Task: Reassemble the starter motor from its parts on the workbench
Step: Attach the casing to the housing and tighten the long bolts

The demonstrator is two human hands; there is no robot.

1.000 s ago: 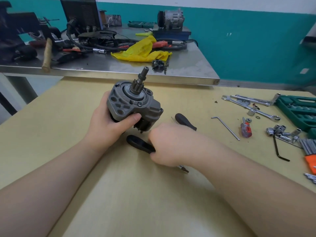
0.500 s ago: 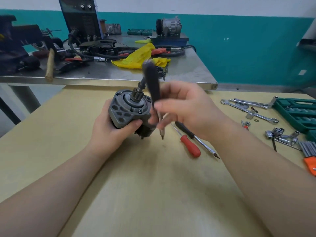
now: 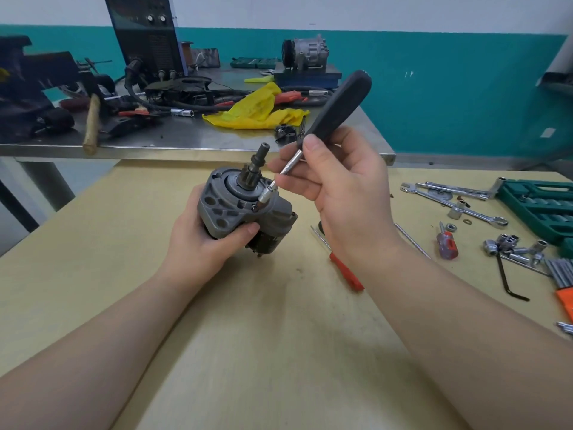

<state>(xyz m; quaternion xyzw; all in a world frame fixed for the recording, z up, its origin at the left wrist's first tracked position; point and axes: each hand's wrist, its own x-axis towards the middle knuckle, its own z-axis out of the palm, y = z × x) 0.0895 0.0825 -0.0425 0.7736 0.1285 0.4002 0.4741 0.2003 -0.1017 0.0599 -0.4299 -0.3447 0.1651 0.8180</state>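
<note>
A grey starter motor (image 3: pixel 231 209) stands tilted above the wooden bench, its pinion shaft (image 3: pixel 255 164) pointing up. My left hand (image 3: pixel 204 235) grips its housing from the left and below. My right hand (image 3: pixel 338 181) holds a black-handled nut driver (image 3: pixel 336 110) at the neck, handle up and to the right. The driver's silver socket tip (image 3: pixel 266 193) rests at a bolt (image 3: pixel 255 208) on the motor's front face.
A red-handled screwdriver (image 3: pixel 345 271) lies on the bench under my right wrist. Spanners (image 3: pixel 459 198), loose sockets (image 3: pixel 511 245), a hex key (image 3: pixel 508 279) and a green tool case (image 3: pixel 545 206) sit at the right. A cluttered steel table (image 3: pixel 198 138) stands behind.
My right hand picked the black-handled driver off the bench, lifted it, turned it tip-down and brought its socket to the motor's front face. The left hand kept holding the motor.
</note>
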